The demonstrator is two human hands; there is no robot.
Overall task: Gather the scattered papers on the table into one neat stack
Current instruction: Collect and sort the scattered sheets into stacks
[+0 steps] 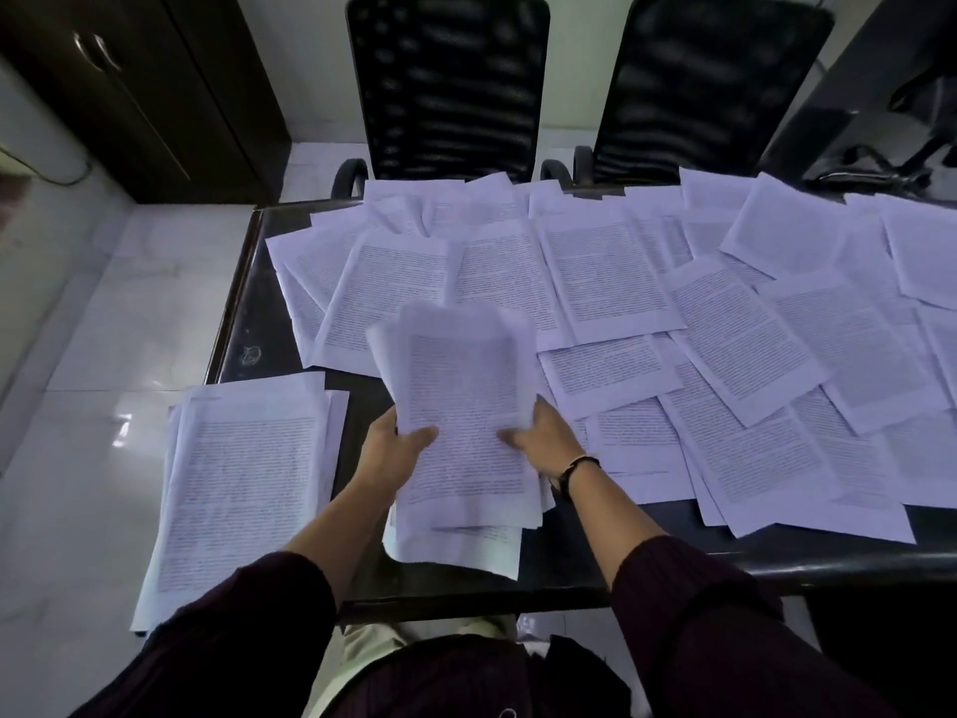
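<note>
Partly done: one gathered stack (243, 489) lying at the desk's (259, 308) near left corner, overhanging its edge. Left hand (396, 443) and right hand (544, 437) both clamped, thumbs on top, on a held bundle (466, 406) above the near edge. Still left: scattered sheets (725, 329) across the middle, far edge and right side

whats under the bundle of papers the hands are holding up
Under the held bundle, gripped by the left hand and right hand, a few loose sheets lie on the dark table. How many sheets, and the table beneath them, is covered.
</note>
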